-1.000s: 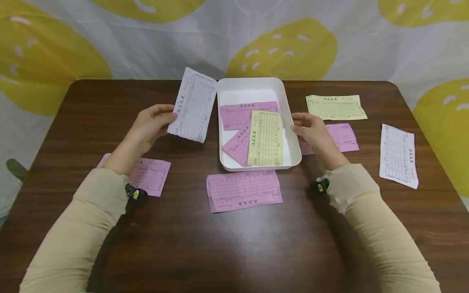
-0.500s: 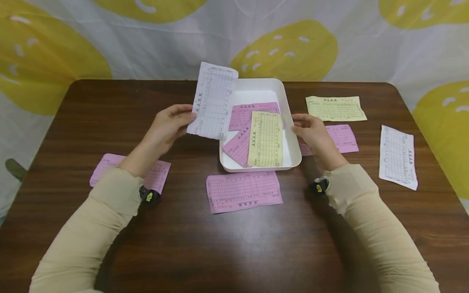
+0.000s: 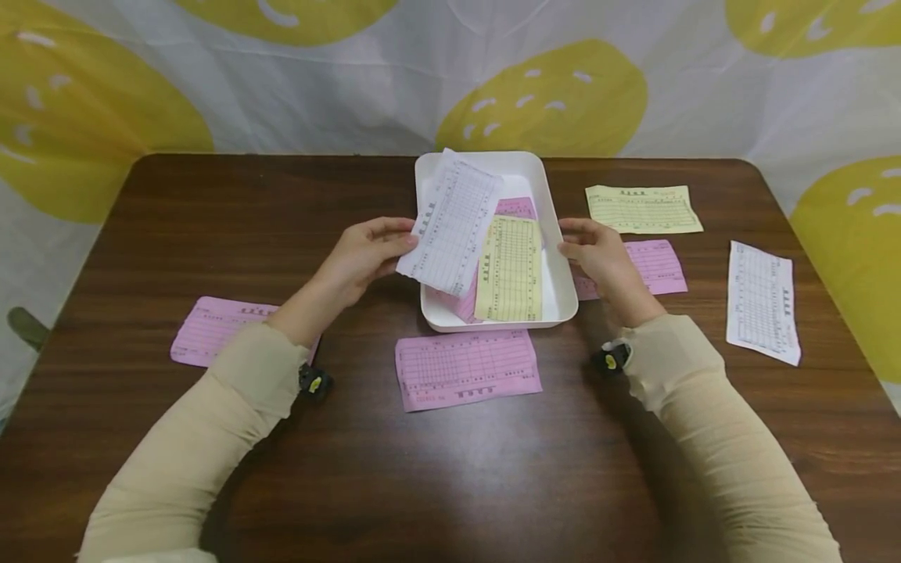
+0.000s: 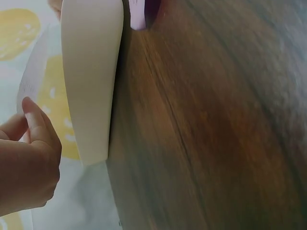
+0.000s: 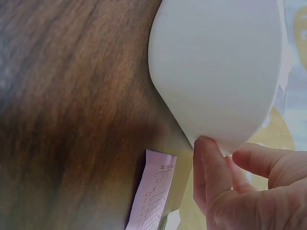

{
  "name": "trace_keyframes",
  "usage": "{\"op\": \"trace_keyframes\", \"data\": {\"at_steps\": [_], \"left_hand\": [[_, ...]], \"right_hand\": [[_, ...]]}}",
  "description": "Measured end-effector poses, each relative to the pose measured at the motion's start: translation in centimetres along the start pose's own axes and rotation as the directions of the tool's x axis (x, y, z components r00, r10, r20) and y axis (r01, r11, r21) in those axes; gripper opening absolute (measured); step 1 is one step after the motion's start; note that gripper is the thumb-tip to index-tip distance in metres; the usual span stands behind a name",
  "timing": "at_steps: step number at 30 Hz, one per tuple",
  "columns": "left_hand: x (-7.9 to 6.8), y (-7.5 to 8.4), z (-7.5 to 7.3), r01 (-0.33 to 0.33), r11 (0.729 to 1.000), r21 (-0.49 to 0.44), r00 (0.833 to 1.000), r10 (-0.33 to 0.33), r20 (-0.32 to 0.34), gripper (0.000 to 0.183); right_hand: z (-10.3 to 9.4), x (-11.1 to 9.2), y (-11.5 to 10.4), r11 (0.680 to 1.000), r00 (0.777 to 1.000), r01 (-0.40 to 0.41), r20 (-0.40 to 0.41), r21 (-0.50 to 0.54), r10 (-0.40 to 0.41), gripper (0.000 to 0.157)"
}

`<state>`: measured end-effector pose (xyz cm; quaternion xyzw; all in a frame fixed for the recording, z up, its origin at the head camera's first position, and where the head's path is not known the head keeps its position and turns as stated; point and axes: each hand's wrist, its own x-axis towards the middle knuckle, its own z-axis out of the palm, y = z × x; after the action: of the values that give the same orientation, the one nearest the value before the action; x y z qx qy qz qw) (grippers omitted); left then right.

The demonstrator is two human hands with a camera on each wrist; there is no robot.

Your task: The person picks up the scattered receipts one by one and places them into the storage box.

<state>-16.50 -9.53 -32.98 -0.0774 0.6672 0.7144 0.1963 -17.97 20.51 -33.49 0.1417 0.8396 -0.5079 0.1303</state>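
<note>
My left hand (image 3: pixel 366 254) pinches a white receipt slip (image 3: pixel 457 223) by its left edge, between thumb and fingers. The slip slants over the left half of a white tray (image 3: pixel 425 168). Beneath it in the tray lie a yellow receipt slip (image 3: pixel 508 270) and pink receipt slips (image 3: pixel 516 207), partly covered. At the tray's right side, my right hand (image 3: pixel 598 254) holds the wall with thumb and fingertips. In the right wrist view, those fingers (image 5: pixel 211 163) touch the tray's outer wall (image 5: pixel 216 72). The left wrist view shows the left hand (image 4: pixel 33 158) beside the tray's wall (image 4: pixel 91 81).
Below the tray lies a pink slip (image 3: pixel 468 371); another pink slip (image 3: pixel 218 328) is partly under the left forearm. On the right are a yellow slip (image 3: pixel 644 209), a pink slip (image 3: pixel 655 266) and a white slip (image 3: pixel 762 301). A patterned curtain (image 3: pixel 317 94) hangs behind the table (image 3: pixel 450 485).
My left hand has carried the white receipt slip rightward, from beside the tray to over its left half, and has come lower in the view. The right hand has stayed at the tray.
</note>
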Motion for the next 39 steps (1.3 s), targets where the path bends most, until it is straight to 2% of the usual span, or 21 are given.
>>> {"op": "trace_keyframes", "data": {"at_steps": [10, 16, 21, 25, 29, 34, 36, 39], "left_hand": [[0.1, -0.2, 0.5, 0.046, 0.999, 0.025, 0.999, -0.046, -0.004, 0.042], [0.1, -0.2, 0.5, 0.046, 0.998, 0.042, 0.999, -0.045, -0.012, 0.042], [0.2, -0.2, 0.3, 0.028, 0.995, 0.100, 0.999, -0.026, -0.030, 0.041], [0.2, -0.2, 0.5, -0.016, 0.982, 0.187, 0.998, 0.027, -0.052, 0.040], [0.5, -0.3, 0.8, -0.099, 0.947, 0.306, 0.991, 0.122, -0.057, 0.038], [1.0, -0.4, 1.3, -0.213, 0.862, 0.459, 0.968, 0.251, -0.023, 0.034], [1.2, -0.4, 1.4, -0.241, 0.829, 0.505, 0.959, 0.283, -0.008, 0.033], [1.2, -0.5, 1.4, -0.255, 0.797, 0.548, 0.953, 0.304, 0.003, 0.034]], "right_hand": [[0.8, -0.1, -0.3, 0.996, 0.998, 0.036, 0.045, 0.080, -0.040, 0.047], [2.1, 0.2, -0.7, 0.990, 0.997, 0.066, 0.021, 0.128, -0.069, 0.046], [3.1, 0.5, -1.0, 0.989, 0.996, 0.094, -0.015, 0.112, -0.093, 0.045], [3.6, 0.5, -1.2, 0.989, 0.994, 0.109, -0.022, 0.104, -0.108, 0.045], [3.7, 0.4, -1.3, 0.989, 0.993, 0.117, -0.027, 0.092, -0.115, 0.045], [3.9, 0.5, -1.3, 0.991, 0.994, 0.110, -0.033, 0.081, -0.108, 0.044], [3.9, 0.5, -1.3, 0.992, 0.994, 0.105, -0.034, 0.075, -0.103, 0.045], [3.9, 0.5, -1.3, 0.992, 0.995, 0.101, -0.032, 0.070, -0.099, 0.045]]}}
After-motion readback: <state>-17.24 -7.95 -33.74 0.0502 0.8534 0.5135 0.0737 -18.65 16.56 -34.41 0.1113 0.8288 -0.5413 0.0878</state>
